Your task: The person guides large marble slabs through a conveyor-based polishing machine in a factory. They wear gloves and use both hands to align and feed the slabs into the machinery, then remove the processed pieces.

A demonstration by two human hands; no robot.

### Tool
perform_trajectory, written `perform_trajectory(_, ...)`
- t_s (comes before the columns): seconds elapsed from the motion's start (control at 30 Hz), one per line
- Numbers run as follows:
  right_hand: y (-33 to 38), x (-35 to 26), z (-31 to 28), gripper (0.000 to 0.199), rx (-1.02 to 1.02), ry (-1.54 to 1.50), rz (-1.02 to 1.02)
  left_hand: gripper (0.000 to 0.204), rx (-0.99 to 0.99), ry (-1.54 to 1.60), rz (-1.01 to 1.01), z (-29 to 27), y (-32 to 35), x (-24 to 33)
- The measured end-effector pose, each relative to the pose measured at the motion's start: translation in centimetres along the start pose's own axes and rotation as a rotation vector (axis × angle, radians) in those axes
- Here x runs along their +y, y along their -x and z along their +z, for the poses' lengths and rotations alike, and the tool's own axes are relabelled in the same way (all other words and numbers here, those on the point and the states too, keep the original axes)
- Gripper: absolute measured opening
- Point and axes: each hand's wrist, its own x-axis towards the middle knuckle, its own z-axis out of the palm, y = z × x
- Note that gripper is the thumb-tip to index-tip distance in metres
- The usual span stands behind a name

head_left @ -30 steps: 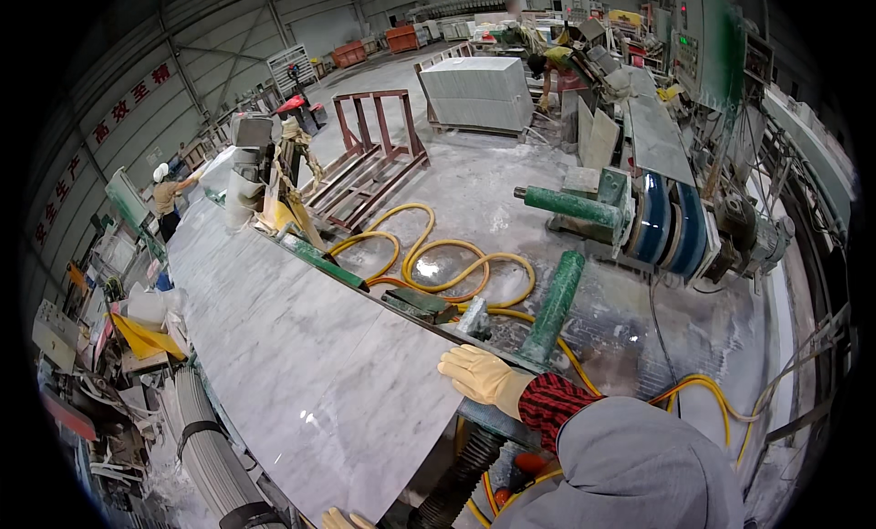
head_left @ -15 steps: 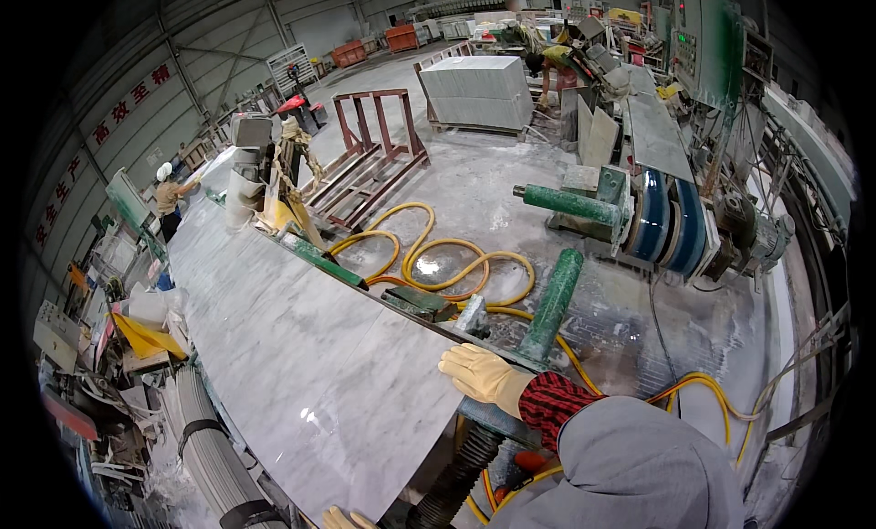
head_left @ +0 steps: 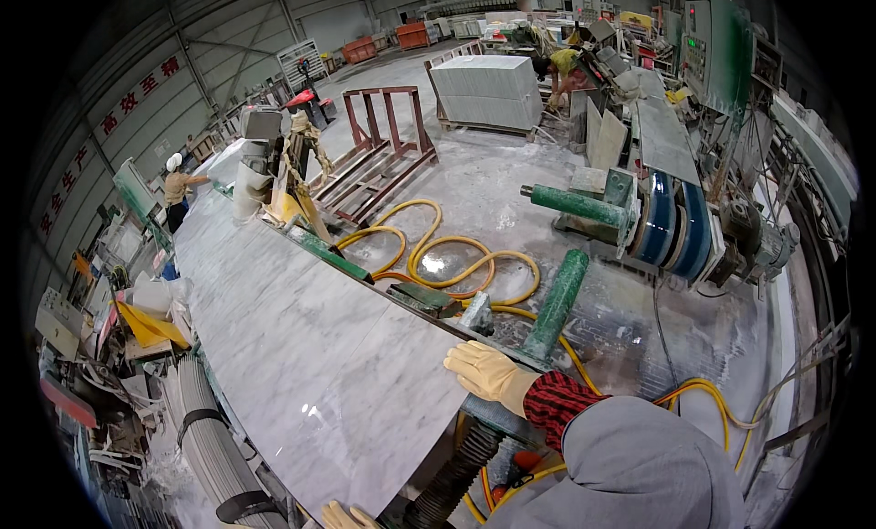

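A long white-grey marble slab [head_left: 319,347] with a glossy face stretches from close in front of me toward the far left. My right hand [head_left: 488,369], in a cream work glove, lies with its fingers stretched over the slab's right edge, near its close corner. At the bottom of the picture, my left hand [head_left: 347,517] wears the same kind of glove. Its fingers rest apart on the slab's near edge; the rest of that hand is out of the picture. Below my right hand is a black ribbed hose [head_left: 453,474].
A green post [head_left: 557,303] rises beyond my right hand, and a yellow hose [head_left: 429,251] coils on the wet floor. Bundled grey strips [head_left: 214,447] lie left of the slab. One person [head_left: 176,190] stands at its far end; another [head_left: 561,68] bends near stacked blocks [head_left: 485,91].
The view has shifted slightly, so the surroundings sit a little farther right. Both gloved hands stay on the slab's edges, and slightly more of my left hand shows.
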Motion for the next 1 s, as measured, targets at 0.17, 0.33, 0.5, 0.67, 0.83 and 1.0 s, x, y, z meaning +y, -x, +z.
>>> perform_trajectory(0.17,0.2,0.2,0.2,0.04,-0.009,-0.008,0.003,0.054,-0.009,0.04,-0.016,1.9,1.2,-1.4)
perform_trajectory(0.33,0.2,-0.1,-0.3,0.041,-0.033,-0.019,0.016,0.055,-0.039,-0.011,-0.011,1.4,1.1,-1.3)
perform_trajectory(0.5,0.5,-0.1,-0.3,0.041,0.002,-0.001,0.006,0.053,-0.062,-0.011,-0.036,0.5,0.7,-0.3)
perform_trajectory(0.67,0.5,-0.2,-0.6,0.041,-0.01,-0.026,0.004,0.053,0.008,0.049,-0.017,0.1,1.0,-0.2)
perform_trajectory(0.83,0.4,-0.4,-1.2,0.039,-0.035,-0.025,0.006,0.053,-0.044,0.026,-0.028,-0.6,0.8,0.2)
perform_trajectory(1.0,0.5,-0.5,-1.2,0.039,0.016,-0.02,-0.012,0.054,-0.011,0.036,-0.008,-0.2,1.3,-0.2)
